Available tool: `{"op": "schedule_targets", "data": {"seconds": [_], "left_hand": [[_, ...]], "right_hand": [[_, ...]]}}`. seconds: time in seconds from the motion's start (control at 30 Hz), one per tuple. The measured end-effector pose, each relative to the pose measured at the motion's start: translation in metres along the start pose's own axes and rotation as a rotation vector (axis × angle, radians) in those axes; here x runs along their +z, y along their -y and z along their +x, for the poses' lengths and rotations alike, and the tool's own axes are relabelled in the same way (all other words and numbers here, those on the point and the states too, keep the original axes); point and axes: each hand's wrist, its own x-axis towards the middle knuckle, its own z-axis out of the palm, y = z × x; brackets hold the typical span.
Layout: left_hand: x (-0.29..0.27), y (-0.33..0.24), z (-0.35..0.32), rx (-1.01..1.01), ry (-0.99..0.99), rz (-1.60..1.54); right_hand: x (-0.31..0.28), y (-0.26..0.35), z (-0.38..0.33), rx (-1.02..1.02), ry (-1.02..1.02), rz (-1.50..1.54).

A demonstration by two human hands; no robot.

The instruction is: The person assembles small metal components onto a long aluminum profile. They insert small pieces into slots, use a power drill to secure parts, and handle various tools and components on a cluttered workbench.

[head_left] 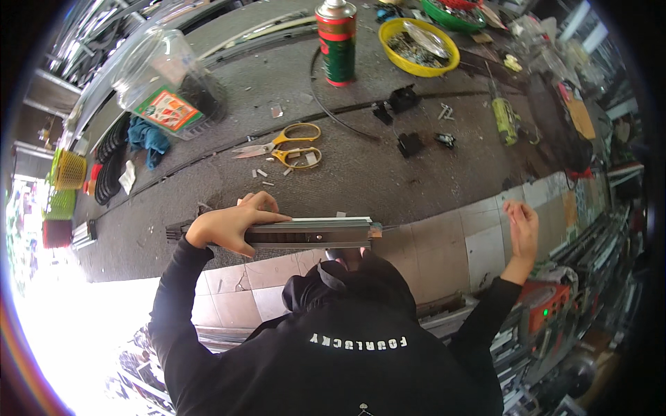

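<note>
My left hand (234,223) grips a dark grey metal profile (312,236) near its left end, thumb on the near side and fingers over the far side. The profile lies lengthwise along the near edge of the workbench, with a white strip on its far side. A small brownish piece sits at its right end, where a thin line runs out to the right. Well apart from it, my right hand (522,232) is raised over the tiled floor, fingers curled together; whatever they hold is too small to make out. Yellow-handled scissors (286,147) lie open beyond the profile.
A red and green spray can (337,48), a yellow bowl of small parts (417,50) and a clear plastic jar (166,83) stand farther back. Black fittings (409,143), a green screwdriver-like tool (504,119) and a blue cloth (147,139) lie on the bench (229,177).
</note>
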Motion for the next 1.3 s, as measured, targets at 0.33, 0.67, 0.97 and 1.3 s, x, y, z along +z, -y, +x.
{"op": "schedule_targets", "data": {"seconds": [0.33, 0.67, 0.97, 1.3], "left_hand": [[0.022, -0.050, 0.008, -0.166, -0.482, 0.306], [0.010, -0.135, 0.133, -0.028, -0.802, 0.477], [-0.070, -0.116, 0.308, -0.187, -0.922, 0.512], [-0.041, -0.144, 0.196, -0.054, -1.041, -0.581]], "right_hand": [[0.009, 0.030, 0.017, -0.064, 0.321, -0.861], [0.183, -0.012, 0.022, -0.322, 0.803, -0.603], [0.197, -0.042, 0.019, -0.664, 0.739, -0.581], [0.182, -0.033, 0.035, -0.314, 0.908, -0.262]]}}
